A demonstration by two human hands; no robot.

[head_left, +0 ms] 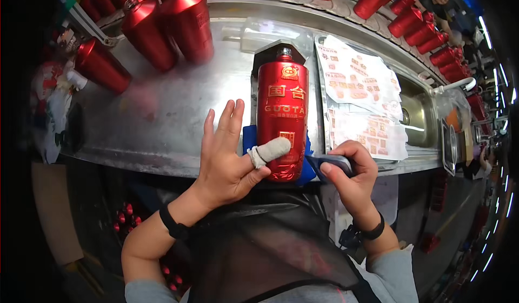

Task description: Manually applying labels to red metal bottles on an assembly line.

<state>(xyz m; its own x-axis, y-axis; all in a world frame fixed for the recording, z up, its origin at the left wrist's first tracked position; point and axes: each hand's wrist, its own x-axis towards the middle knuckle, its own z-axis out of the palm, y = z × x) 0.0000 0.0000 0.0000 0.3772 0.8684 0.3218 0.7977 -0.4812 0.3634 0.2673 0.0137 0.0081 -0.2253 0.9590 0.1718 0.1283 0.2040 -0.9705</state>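
Glossy red bottle [282, 100] lies on black angular cradle [265, 57]; left hand [223, 168] fingers apart, one over it; right hand [352, 180] fingers clamp flat dark-blue tool [336, 164].

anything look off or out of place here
Mildly: the printed sheets at right lie askew, overlapping with uneven edges. The left hand has a pale wrap on just its index finger, over the red bottle. Nothing looks plainly broken.

Four glossy red metallic bottles [282, 122] are on one steel bench [181, 100]; partly hidden ones [404, 23] beyond cannot be counted. One left hand [223, 167], one right hand [355, 177], two black wristbands [171, 222], one pale cloth finger cover [273, 150], one dark-handled tool [341, 163] and one curved white tap [459, 84] show.
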